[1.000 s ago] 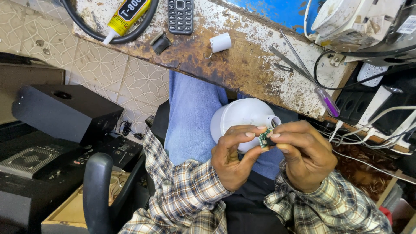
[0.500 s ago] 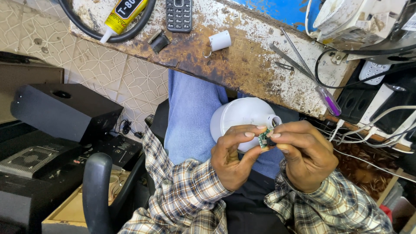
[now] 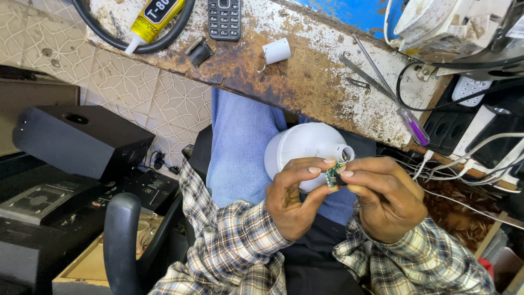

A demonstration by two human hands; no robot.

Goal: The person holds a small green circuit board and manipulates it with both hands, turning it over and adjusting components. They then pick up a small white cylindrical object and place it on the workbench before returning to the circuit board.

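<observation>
1. Set against the earlier head-camera views, almost nothing has shifted — both hands sit in the same place over the lap, and the small green circuit board (image 3: 331, 177) stays pinched at the neck of the white bulb housing (image 3: 300, 150). I read this as a slow, fine step at the neck, not a move from one spot to another.

2. The left hand (image 3: 295, 205) curls around the near side of the bulb housing, thumb and forefinger closed on the circuit board's left edge.

3. The right hand (image 3: 382, 202) meets it from the other side, fingertips narrowed onto the same board — a two-handed pinch with no gap between the hands.

4. The circuit board lies just at the open neck of the bulb housing, touching or nearly touching its rim; I cannot tell whether any part of it sits inside.

5. The bulb housing is the one container in hand. Its neck opening looks hollow, and what lies deeper is hidden.

6. Beyond the bulb housing runs a rusty workbench (image 3: 284, 76). On it lie a small white bulb cap (image 3: 275, 52), a keypad phone (image 3: 225, 17), a yellow glue tube (image 3: 150, 19) and a purple-handled screwdriver (image 3: 412, 125) — all well apart from the housing.
</observation>
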